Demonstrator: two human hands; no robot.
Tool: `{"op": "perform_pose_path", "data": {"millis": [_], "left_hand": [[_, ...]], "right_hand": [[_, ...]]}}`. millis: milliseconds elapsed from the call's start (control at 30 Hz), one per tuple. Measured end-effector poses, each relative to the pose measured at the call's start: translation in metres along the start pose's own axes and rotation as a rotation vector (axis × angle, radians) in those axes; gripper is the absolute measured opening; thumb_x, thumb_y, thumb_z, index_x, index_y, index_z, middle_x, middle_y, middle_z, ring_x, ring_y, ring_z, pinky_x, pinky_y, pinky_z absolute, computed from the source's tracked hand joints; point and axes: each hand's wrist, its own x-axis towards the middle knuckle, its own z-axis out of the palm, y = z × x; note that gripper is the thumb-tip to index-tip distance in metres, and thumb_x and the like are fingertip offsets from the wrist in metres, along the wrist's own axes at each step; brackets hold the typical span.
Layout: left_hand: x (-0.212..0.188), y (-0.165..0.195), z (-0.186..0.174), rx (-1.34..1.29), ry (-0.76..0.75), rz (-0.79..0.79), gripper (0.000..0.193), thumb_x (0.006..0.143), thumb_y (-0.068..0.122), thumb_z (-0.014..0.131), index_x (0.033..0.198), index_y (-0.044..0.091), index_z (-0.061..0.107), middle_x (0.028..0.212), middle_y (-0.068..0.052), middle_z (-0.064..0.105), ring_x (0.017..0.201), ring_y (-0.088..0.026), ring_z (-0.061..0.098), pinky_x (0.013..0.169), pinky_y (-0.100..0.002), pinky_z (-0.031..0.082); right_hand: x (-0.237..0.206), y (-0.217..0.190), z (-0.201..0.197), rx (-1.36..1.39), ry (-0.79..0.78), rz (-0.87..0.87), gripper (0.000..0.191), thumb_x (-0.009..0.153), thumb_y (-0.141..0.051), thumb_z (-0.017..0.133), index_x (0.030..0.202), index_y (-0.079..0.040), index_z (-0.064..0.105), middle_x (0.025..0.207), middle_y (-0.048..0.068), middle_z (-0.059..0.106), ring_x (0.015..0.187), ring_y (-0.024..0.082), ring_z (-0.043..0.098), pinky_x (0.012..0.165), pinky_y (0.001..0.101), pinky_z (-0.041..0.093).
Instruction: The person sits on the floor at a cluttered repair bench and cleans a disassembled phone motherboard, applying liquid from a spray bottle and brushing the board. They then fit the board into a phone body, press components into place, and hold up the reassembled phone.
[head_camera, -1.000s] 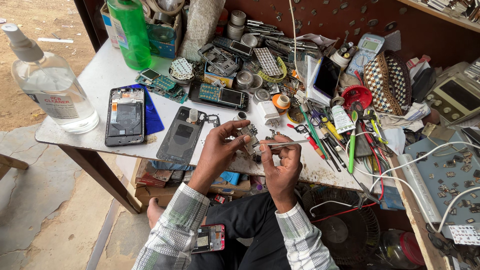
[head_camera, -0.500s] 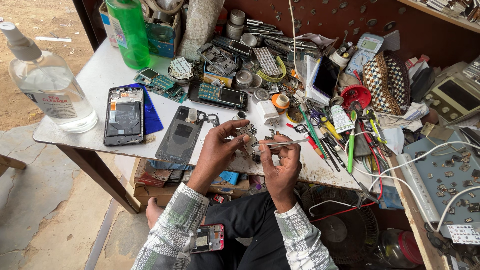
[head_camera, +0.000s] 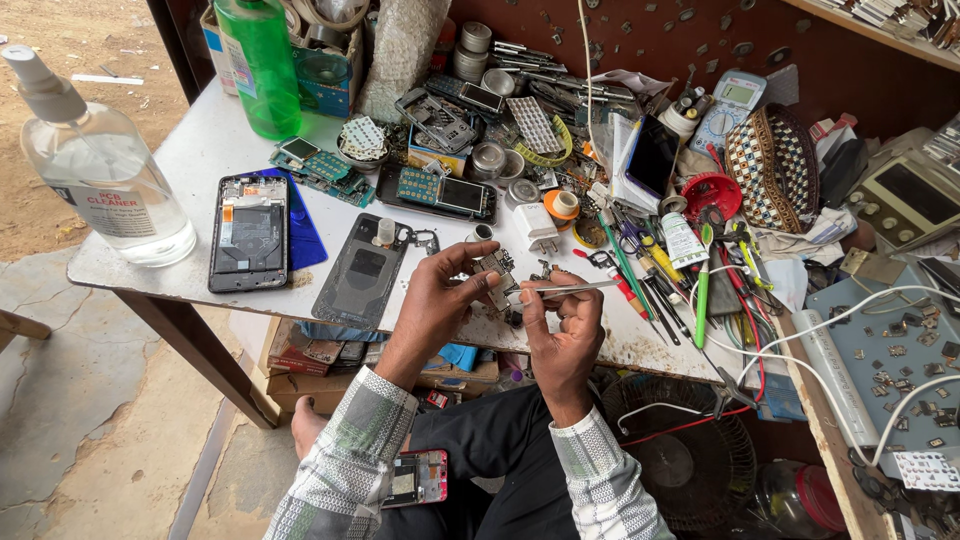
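My left hand (head_camera: 437, 296) pinches a small phone circuit board (head_camera: 497, 268) just above the white table's (head_camera: 190, 160) near edge. My right hand (head_camera: 562, 330) grips metal tweezers (head_camera: 570, 289), tips pointing left and touching the board. A dark phone back cover (head_camera: 362, 270) lies flat just left of my left hand. Further left an opened phone (head_camera: 248, 233) rests on a blue sheet. Another small phone (head_camera: 418, 478) sits on my lap.
A clear liquid bottle (head_camera: 95, 165) stands at the table's left corner, a green bottle (head_camera: 260, 62) at the back. Phone parts, boards and tins crowd the middle. Pens, screwdrivers and scissors (head_camera: 650, 270) lie right of my hands. White cables (head_camera: 860, 320) and a multimeter (head_camera: 728, 108) are at right.
Both hands stay at the table's near edge with the board and tweezers; only slight shifts of the fingers show.
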Motion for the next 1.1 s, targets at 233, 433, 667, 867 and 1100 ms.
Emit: {"op": "perform_pose_path", "data": {"millis": [233, 433, 667, 867, 1100], "left_hand": [[-0.001, 0.003, -0.001, 0.037, 0.015, -0.079, 0.043, 0.089, 0.012, 0.074, 0.132, 0.006, 0.068, 0.082, -0.001, 0.071, 0.067, -0.004, 0.068, 0.04, -0.022, 0.042], [-0.003, 0.009, -0.001, 0.03, 0.016, -0.103, 0.043, 0.091, 0.012, 0.074, 0.133, 0.006, 0.069, 0.079, -0.002, 0.07, 0.062, -0.006, 0.062, 0.04, -0.022, 0.039], [-0.001, 0.011, -0.001, -0.002, 0.0, -0.117, 0.045, 0.09, 0.013, 0.073, 0.134, 0.005, 0.066, 0.084, 0.0, 0.071, 0.066, -0.004, 0.068, 0.04, -0.022, 0.041], [0.0, 0.008, -0.001, -0.019, -0.002, -0.111, 0.045, 0.09, 0.013, 0.074, 0.134, 0.006, 0.067, 0.082, 0.0, 0.069, 0.066, -0.004, 0.065, 0.041, -0.021, 0.04], [0.0, 0.007, -0.001, -0.014, 0.003, -0.115, 0.044, 0.09, 0.013, 0.074, 0.133, 0.006, 0.067, 0.081, 0.0, 0.069, 0.066, -0.004, 0.065, 0.04, -0.021, 0.039]], "right_hand": [[0.001, 0.001, 0.0, -0.016, -0.004, -0.006, 0.031, 0.103, -0.008, 0.064, 0.127, -0.001, 0.046, 0.113, 0.016, 0.074, 0.102, 0.018, 0.075, 0.086, 0.0294, 0.062], [0.001, -0.001, -0.001, 0.015, 0.018, -0.009, 0.031, 0.103, -0.008, 0.064, 0.127, -0.001, 0.045, 0.113, 0.016, 0.073, 0.101, 0.018, 0.074, 0.086, 0.0292, 0.061], [0.002, -0.004, -0.001, 0.034, 0.012, -0.004, 0.032, 0.103, -0.008, 0.065, 0.127, -0.002, 0.045, 0.112, 0.015, 0.074, 0.102, 0.018, 0.075, 0.087, 0.0295, 0.063], [0.002, -0.004, -0.001, 0.034, 0.009, -0.008, 0.033, 0.103, -0.008, 0.066, 0.128, -0.001, 0.045, 0.113, 0.016, 0.074, 0.102, 0.018, 0.074, 0.087, 0.0297, 0.061], [0.003, -0.004, -0.001, -0.01, 0.004, 0.009, 0.032, 0.103, -0.01, 0.065, 0.126, -0.001, 0.046, 0.11, 0.016, 0.075, 0.098, 0.017, 0.075, 0.085, 0.0293, 0.062]]}}
